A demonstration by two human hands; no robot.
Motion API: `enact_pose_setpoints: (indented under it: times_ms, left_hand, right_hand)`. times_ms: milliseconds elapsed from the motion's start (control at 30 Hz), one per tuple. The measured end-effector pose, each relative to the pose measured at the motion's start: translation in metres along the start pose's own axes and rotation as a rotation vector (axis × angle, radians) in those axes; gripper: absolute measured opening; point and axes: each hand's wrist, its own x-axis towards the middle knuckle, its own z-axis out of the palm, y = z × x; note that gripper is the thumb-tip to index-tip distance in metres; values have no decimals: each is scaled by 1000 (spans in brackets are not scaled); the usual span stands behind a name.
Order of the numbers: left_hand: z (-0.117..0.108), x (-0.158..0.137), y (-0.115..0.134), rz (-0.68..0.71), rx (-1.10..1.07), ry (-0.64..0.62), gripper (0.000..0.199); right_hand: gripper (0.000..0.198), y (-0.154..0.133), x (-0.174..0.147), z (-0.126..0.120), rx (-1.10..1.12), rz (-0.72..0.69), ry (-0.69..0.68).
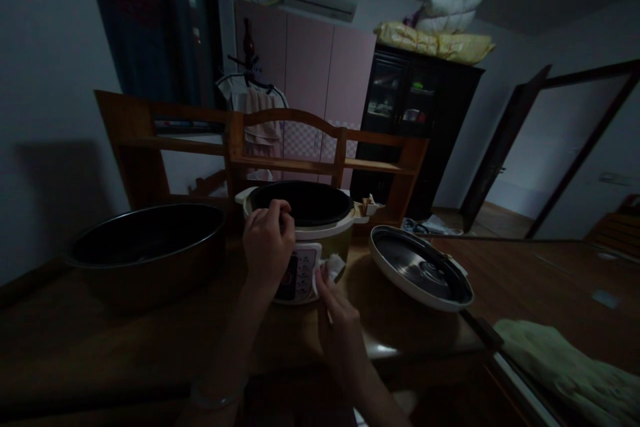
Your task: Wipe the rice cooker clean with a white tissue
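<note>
At the centre of the frame an electric cooker point(313, 240) stands on the dark wooden worktop point(125, 340), its top open and its dark inner well showing. The left hand point(267, 247) is curled closed over the near-left rim of the cooker, seemingly steadying it. Just below and to the right, the right hand point(340, 330) pinches a small white cloth point(334, 267) and presses it against the cooker's front face, beside the control panel point(299, 273). The dim light hides any dirt, so how much of the surface is already wiped cannot be told; judging from how things lie, the wiping is in progress on the front, and the right flank and back of the body look untouched by the cloth at present. The cooker's lid point(420, 268) is already off and lies tilted, inner side up, on the worktop at centre right, well apart from the hands. A large dark pot point(145, 247) rests at centre left, near the cooker but not touching it. A green towel point(560, 360) lies in the lower right corner.
</note>
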Motion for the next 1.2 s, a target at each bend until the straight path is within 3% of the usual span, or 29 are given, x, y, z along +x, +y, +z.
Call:
enact_pose_setpoints:
  times_ms: [67, 167, 233, 300, 400, 533, 667, 867, 1200]
  left_hand:
    - [-1, 0, 0, 2, 7, -5, 13]
    - [-2, 1, 0, 5, 14, -17, 14]
    - [-3, 1, 0, 5, 11, -25, 15]
    - [-3, 1, -1, 4, 7, -35, 15]
    - [-4, 1, -1, 5, 3, -48, 15]
    - [-5, 2, -2, 14, -6, -53, 15]
    - [-6, 3, -2, 31, 1, -53, 15]
    - [-7, 2, -2, 31, 9, -65, 16]
    - [-11, 3, 0, 33, 25, -76, 19]
  right_hand:
    - [44, -3, -1, -14, 90, 166, 78]
    - [40, -5, 30, -56, 195, 392, 359]
    - [43, 1, 63, -87, 224, 361, 502]
    - [44, 14, 96, -109, 229, 323, 536]
    - [40, 39, 134, -123, 79, 291, 399]
    - [37, 54, 159, -116, 33, 270, 282]
    - [43, 48, 171, -110, -65, 213, 189]
    - [42, 35, 184, -124, -247, 160, 11]
    - [35, 45, 217, -132, -398, 95, -162]
